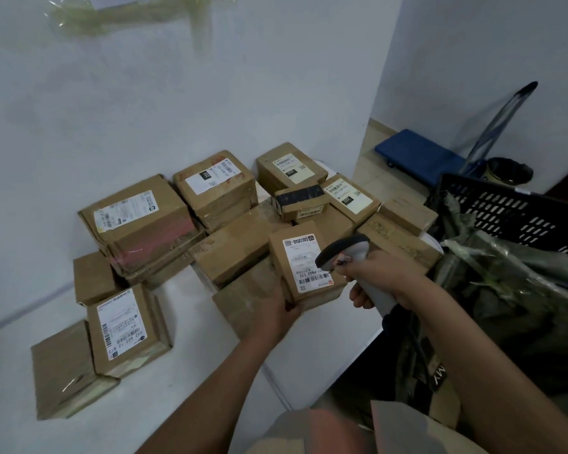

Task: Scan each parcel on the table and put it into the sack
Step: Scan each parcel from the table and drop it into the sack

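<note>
Parcel [304, 262] tilting label-up in left hand [277, 309] grip; right hand [382, 278] closing around scanner [348, 253], aiming at label; sack [505, 290] lying right, nearer right hand.

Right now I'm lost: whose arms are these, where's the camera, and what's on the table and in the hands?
No machine here: a person's two bare arms, filmed by one camera worn on the head, looking down. The left hand grips a small parcel, label up. The right hand holds a grey scanner aimed at that label. About a dozen more brown parcels lie on the white table. The dark sack hangs open at the right, by a black crate.
</note>
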### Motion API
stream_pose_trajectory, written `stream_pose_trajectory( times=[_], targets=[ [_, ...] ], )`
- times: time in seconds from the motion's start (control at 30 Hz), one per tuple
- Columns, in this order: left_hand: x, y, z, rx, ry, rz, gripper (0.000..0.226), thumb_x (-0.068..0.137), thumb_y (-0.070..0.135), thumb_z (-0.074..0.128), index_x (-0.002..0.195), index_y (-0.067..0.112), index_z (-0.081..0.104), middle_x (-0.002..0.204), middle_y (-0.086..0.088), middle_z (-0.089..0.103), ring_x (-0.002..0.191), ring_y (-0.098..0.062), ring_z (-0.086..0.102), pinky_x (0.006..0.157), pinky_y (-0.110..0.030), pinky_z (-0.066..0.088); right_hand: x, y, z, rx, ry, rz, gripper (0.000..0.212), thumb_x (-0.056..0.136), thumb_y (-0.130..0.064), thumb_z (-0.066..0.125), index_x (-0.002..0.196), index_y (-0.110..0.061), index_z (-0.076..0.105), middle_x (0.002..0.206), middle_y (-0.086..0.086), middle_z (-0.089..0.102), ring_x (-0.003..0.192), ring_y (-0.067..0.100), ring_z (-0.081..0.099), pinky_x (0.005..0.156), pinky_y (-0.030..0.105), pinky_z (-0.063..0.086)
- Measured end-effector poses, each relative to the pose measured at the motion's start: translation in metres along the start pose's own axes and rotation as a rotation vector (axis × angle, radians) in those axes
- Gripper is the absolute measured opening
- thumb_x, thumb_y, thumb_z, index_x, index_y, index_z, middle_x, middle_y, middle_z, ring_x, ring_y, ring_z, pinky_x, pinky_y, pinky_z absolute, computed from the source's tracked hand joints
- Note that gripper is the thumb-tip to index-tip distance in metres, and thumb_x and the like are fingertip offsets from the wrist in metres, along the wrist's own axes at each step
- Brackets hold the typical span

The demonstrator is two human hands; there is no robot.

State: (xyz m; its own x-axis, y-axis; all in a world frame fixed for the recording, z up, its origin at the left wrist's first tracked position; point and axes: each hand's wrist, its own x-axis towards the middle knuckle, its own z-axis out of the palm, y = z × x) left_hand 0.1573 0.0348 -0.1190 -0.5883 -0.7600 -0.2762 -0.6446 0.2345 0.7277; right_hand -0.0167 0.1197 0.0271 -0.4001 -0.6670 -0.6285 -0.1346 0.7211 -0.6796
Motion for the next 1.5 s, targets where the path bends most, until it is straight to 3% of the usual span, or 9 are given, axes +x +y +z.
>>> stream_pose_trajectory(
  times=[0.27, 0.57, 0.77, 0.97, 1.1, 1.2, 1.3, 1.43, 1.5],
  targets=[
    [-0.004, 0.0, 0.003, -0.04, -0.004, -0.011, 0.08, 0.094, 0.031, 0.066, 0.155, 0.03, 0.016, 0.14, -0.005, 0.057, 0.117, -0.023, 0.061, 0.099, -0.043, 0.051, -0.005, -0.002, -0.001, -0.001, -0.023, -0.026, 0.029, 0.092, -0.03, 0.066, 0.09, -0.002, 0.06, 0.063, 0.014, 0.067, 0.05, 0.021, 0.062, 0.05, 0.026, 0.049],
    [-0.007, -0.001, 0.002, -0.038, -0.005, -0.018, 0.074, 0.094, 0.032, 0.065, 0.154, 0.03, 0.021, 0.132, -0.003, 0.062, 0.106, -0.02, 0.065, 0.093, -0.04, 0.054, -0.015, -0.001, -0.004, -0.022, -0.032, -0.033, 0.029, 0.093, -0.029, 0.064, 0.092, 0.0, 0.058, 0.066, 0.015, 0.066, 0.052, 0.021, 0.061, 0.05, 0.027, 0.049],
    [-0.009, -0.003, 0.003, -0.059, -0.004, -0.028, 0.067, 0.095, 0.032, 0.064, 0.151, 0.027, 0.027, 0.129, -0.002, 0.063, 0.109, -0.019, 0.064, 0.091, -0.035, 0.051, -0.017, 0.001, -0.007, 0.035, -0.018, -0.029, 0.027, 0.094, -0.027, 0.063, 0.089, -0.002, 0.056, 0.064, 0.014, 0.064, 0.05, 0.021, 0.06, 0.048, 0.026, 0.048],
    [-0.01, -0.003, 0.004, -0.078, -0.016, -0.054, 0.073, 0.093, 0.046, 0.063, 0.152, 0.024, 0.026, 0.123, -0.006, 0.065, 0.086, -0.009, 0.058, 0.083, -0.031, 0.05, -0.018, 0.005, -0.009, 0.087, -0.018, -0.01, 0.028, 0.094, -0.026, 0.063, 0.089, 0.001, 0.056, 0.062, 0.015, 0.063, 0.047, 0.021, 0.059, 0.046, 0.025, 0.047],
    [-0.008, -0.008, 0.009, -0.108, -0.005, -0.093, 0.078, 0.088, 0.058, 0.061, 0.151, 0.027, 0.027, 0.125, -0.004, 0.064, 0.095, -0.015, 0.063, 0.081, -0.03, 0.05, -0.017, 0.01, -0.01, 0.105, -0.007, -0.014, 0.029, 0.093, -0.027, 0.064, 0.091, 0.001, 0.057, 0.063, 0.015, 0.065, 0.049, 0.021, 0.061, 0.047, 0.026, 0.048],
    [-0.006, -0.004, 0.013, -0.327, -0.01, -0.244, 0.101, 0.069, 0.083, 0.056, 0.15, 0.03, 0.026, 0.125, -0.007, 0.062, 0.098, -0.026, 0.066, 0.079, -0.039, 0.059, -0.017, 0.014, -0.009, 0.138, 0.015, -0.015, 0.03, 0.093, -0.027, 0.065, 0.091, 0.003, 0.058, 0.063, 0.016, 0.066, 0.047, 0.02, 0.062, 0.046, 0.024, 0.049],
    [-0.001, 0.005, 0.013, -0.618, -0.056, -0.426, 0.086, 0.082, 0.074, 0.052, 0.151, 0.033, 0.022, 0.126, -0.002, 0.051, 0.097, -0.024, 0.06, 0.064, -0.032, 0.055, -0.015, 0.02, -0.009, 0.133, 0.03, 0.003, 0.033, 0.093, -0.03, 0.064, 0.094, 0.002, 0.059, 0.064, 0.016, 0.067, 0.048, 0.019, 0.063, 0.047, 0.024, 0.049],
    [0.011, 0.02, 0.011, -0.876, -0.175, -0.553, 0.087, 0.077, 0.077, 0.056, 0.148, 0.038, 0.024, 0.142, -0.008, 0.04, 0.126, -0.038, 0.044, 0.072, -0.045, 0.055, -0.015, 0.029, -0.011, 0.149, 0.035, 0.033, 0.033, 0.092, -0.03, 0.065, 0.096, 0.002, 0.06, 0.065, 0.016, 0.067, 0.049, 0.021, 0.062, 0.048, 0.026, 0.048],
    [0.018, 0.027, 0.014, -0.933, -0.144, -0.602, 0.075, 0.084, 0.068, 0.059, 0.144, 0.035, 0.031, 0.144, -0.008, 0.041, 0.129, -0.037, 0.042, 0.081, -0.052, 0.053, -0.016, 0.036, -0.013, 0.164, 0.036, 0.049, 0.036, 0.091, -0.031, 0.066, 0.101, 0.004, 0.062, 0.065, 0.016, 0.067, 0.05, 0.02, 0.062, 0.049, 0.026, 0.048]
  ],
)
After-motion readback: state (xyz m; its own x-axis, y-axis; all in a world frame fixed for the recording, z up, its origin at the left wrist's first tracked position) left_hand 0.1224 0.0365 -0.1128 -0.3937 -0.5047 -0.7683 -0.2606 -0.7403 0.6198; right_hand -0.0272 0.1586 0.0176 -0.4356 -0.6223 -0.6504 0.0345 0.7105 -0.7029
